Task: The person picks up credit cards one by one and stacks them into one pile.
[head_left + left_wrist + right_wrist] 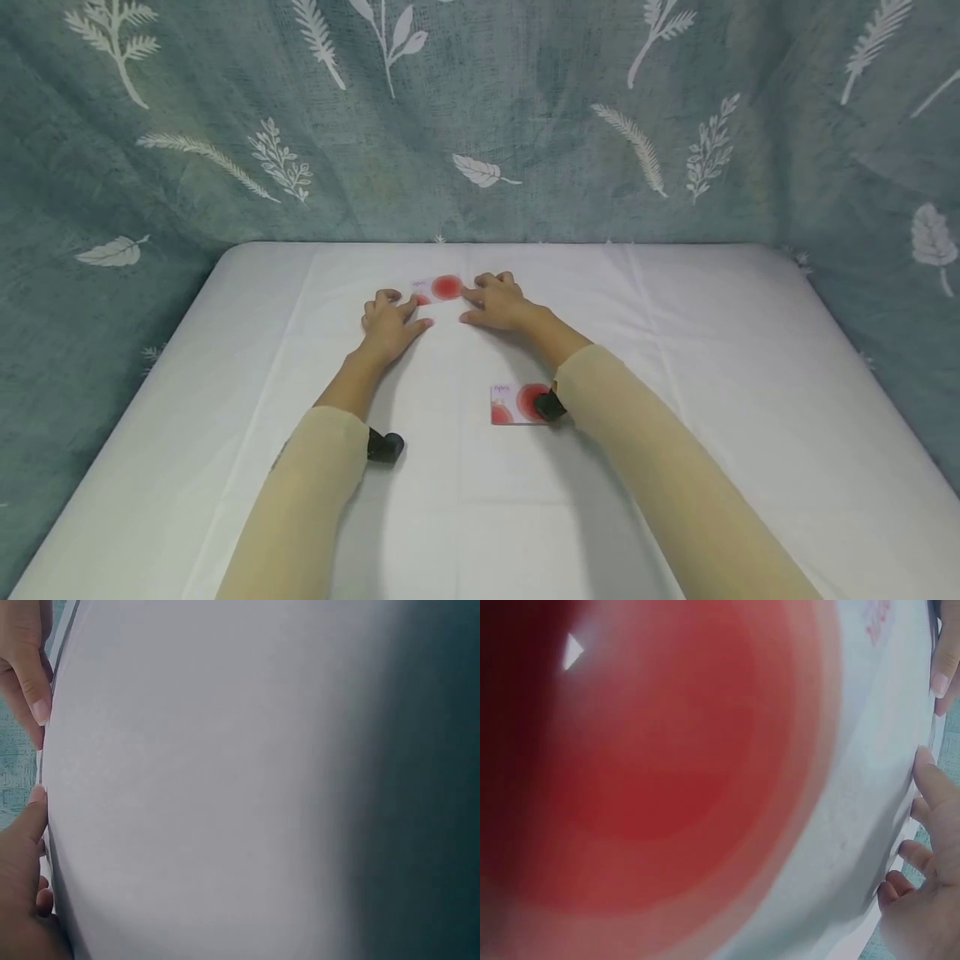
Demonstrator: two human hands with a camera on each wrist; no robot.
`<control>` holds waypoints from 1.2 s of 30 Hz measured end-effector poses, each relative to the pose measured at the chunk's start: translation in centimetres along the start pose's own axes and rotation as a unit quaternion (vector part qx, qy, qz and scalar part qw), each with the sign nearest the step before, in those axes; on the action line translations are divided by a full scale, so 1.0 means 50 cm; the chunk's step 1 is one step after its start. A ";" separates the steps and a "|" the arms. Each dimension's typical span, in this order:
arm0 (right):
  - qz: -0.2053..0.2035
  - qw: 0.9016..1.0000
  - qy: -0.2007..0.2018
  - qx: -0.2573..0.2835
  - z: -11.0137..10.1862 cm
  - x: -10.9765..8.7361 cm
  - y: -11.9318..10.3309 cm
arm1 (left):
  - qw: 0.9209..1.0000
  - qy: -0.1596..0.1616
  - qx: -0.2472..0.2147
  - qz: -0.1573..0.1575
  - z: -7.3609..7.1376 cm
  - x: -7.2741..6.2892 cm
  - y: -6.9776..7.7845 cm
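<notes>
A flat white card [447, 287] with red circles lies toward the table's far edge. My left hand [388, 327] rests at its left end, a finger at the corner and the thumb spread toward the near side. At the right end, my right hand [501, 305] has its index fingertip on the edge, with the thumb stretched out below. A matching card [504, 404] lies nearer, under the right wrist, its right end covered by the wrist camera. Its red circle [705, 750] looms large in the right wrist view. The left wrist view shows both hands near its left edge.
A white cloth [225, 500] covers the table. Patterned blue-green fabric [540, 167] hangs behind it and along both sides. Dark cameras [386, 447] sit beneath both wrists, close over the tabletop.
</notes>
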State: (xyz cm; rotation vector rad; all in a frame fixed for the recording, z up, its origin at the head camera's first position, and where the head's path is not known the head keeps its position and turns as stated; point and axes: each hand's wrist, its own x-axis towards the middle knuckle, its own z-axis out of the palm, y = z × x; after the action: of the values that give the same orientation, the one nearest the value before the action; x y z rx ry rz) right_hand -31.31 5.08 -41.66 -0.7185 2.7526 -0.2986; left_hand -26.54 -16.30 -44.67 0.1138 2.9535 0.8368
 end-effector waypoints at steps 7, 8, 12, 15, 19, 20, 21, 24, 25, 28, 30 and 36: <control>-0.007 1.000 -0.002 0.008 0.002 -0.011 0.003 | 1.000 0.017 -0.019 -0.002 0.001 -0.009 -0.004; -0.009 1.000 -0.002 0.010 0.003 -0.012 0.004 | 1.000 0.021 -0.022 -0.003 0.002 -0.010 -0.005; -0.021 1.000 -0.002 0.022 0.007 -0.016 0.009 | 0.999 0.030 -0.038 -0.010 0.006 -0.016 -0.008; -0.032 0.999 0.007 0.032 0.007 -0.017 0.013 | 0.998 0.036 -0.047 -0.011 0.008 -0.020 -0.011; -0.040 0.998 0.016 0.045 0.005 -0.017 0.019 | 0.998 0.045 -0.051 -0.001 0.007 -0.022 -0.016; -0.037 0.998 0.017 0.053 0.004 -0.016 0.020 | 0.997 0.049 -0.054 0.003 0.007 -0.022 -0.017; -0.036 0.997 0.020 0.060 0.003 -0.015 0.021 | 0.997 0.053 -0.059 0.007 0.006 -0.022 -0.019; -0.030 0.995 0.032 0.087 0.001 -0.013 0.024 | 0.993 0.068 -0.096 0.013 0.006 -0.021 -0.023; -0.026 0.994 0.036 0.097 0.000 -0.011 0.025 | 0.991 0.072 -0.110 0.015 0.005 -0.020 -0.025; -0.022 0.992 0.051 0.110 0.001 -0.005 0.030 | 0.987 0.074 -0.144 0.013 0.002 -0.014 -0.028; -0.017 0.992 0.055 0.109 0.001 0.001 0.033 | 0.986 0.065 -0.152 0.003 -0.003 -0.007 -0.028; 0.006 0.993 0.058 0.101 0.000 0.010 0.031 | 0.990 0.021 -0.132 -0.039 -0.011 0.014 -0.019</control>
State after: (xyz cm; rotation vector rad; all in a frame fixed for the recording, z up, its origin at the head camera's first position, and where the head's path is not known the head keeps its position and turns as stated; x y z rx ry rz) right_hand -32.43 6.15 -42.16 -0.6497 2.7789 -0.6233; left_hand -27.31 -17.34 -44.75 -0.0332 2.8312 1.2200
